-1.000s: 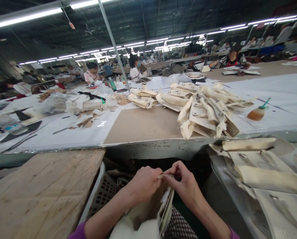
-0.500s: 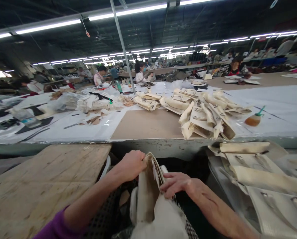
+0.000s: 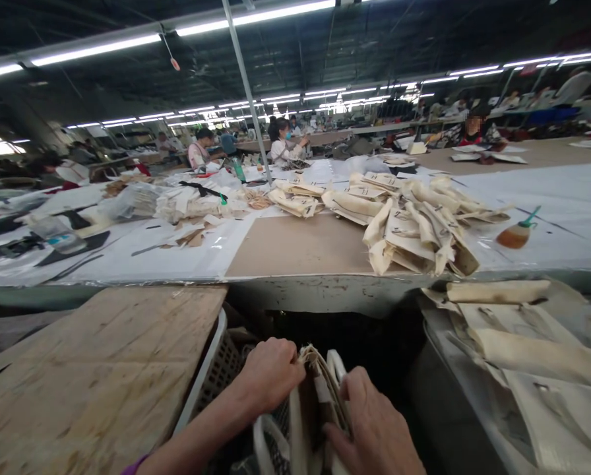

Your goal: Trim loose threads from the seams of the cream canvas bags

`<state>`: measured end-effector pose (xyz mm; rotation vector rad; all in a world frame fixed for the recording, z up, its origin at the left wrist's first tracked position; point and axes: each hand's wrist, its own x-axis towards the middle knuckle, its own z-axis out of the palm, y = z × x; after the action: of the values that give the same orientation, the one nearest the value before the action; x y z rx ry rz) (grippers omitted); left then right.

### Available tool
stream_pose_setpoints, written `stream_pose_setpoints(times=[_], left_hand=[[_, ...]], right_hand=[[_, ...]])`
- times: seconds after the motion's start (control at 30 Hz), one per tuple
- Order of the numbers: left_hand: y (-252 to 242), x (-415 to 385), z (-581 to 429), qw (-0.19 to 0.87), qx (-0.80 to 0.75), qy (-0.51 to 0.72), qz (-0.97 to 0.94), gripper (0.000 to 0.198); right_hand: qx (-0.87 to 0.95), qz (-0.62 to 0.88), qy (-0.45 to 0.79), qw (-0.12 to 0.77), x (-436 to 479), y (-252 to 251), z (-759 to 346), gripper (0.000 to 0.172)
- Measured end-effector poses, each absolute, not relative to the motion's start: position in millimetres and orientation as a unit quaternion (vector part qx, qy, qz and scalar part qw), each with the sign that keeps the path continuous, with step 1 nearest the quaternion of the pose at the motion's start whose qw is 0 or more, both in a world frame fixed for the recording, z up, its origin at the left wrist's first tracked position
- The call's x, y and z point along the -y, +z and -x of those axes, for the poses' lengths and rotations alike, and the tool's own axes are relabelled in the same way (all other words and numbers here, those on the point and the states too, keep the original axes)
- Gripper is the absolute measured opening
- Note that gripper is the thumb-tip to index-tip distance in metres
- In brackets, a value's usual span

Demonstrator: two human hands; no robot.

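Note:
My left hand (image 3: 270, 371) is closed round the left edge of a cream fabric piece stack (image 3: 320, 402) held upright low in front of me. My right hand (image 3: 369, 422) presses against the stack's right side, fingers curled on it. A white strap loop (image 3: 336, 364) pokes up between my hands. The stack's lower part runs out of the frame's bottom edge.
A plywood board (image 3: 92, 369) lies at left over a white plastic crate (image 3: 211, 369). On the long table (image 3: 295, 247) sits a heap of cream pieces (image 3: 414, 224) and a glue bottle (image 3: 516, 234). More cream pieces (image 3: 518, 330) lie at right. Other people work at far tables.
The stack has come down lower and closer to me. My right hand moved from its top edge to its right side; my left hand stayed on the left edge.

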<state>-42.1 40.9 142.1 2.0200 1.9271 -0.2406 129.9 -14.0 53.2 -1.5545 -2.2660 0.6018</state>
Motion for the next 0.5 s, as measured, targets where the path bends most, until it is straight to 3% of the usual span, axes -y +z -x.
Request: stream_pose_setpoints(times=[0.13, 0.3, 0.5], left_hand=[[133.3, -47.2, 52.1, 0.193, -0.666, -0.076, -0.717, 0.022], [126.9, -55.9, 64.7, 0.324, -0.604, -0.009, -0.728, 0.033], [148.8, -66.2, 77.3, 0.404, -0.585, 0.051, -0.701, 0.027]], right_hand=[[0.698, 0.609, 0.282, 0.249, 14.0, 36.0, -132.8, 0.072], [0.750, 0.519, 0.341, 0.228, -1.0, 41.3, -134.5, 0.045], [0.762, 0.455, 0.419, 0.189, -48.9, 129.5, -152.2, 0.034]])
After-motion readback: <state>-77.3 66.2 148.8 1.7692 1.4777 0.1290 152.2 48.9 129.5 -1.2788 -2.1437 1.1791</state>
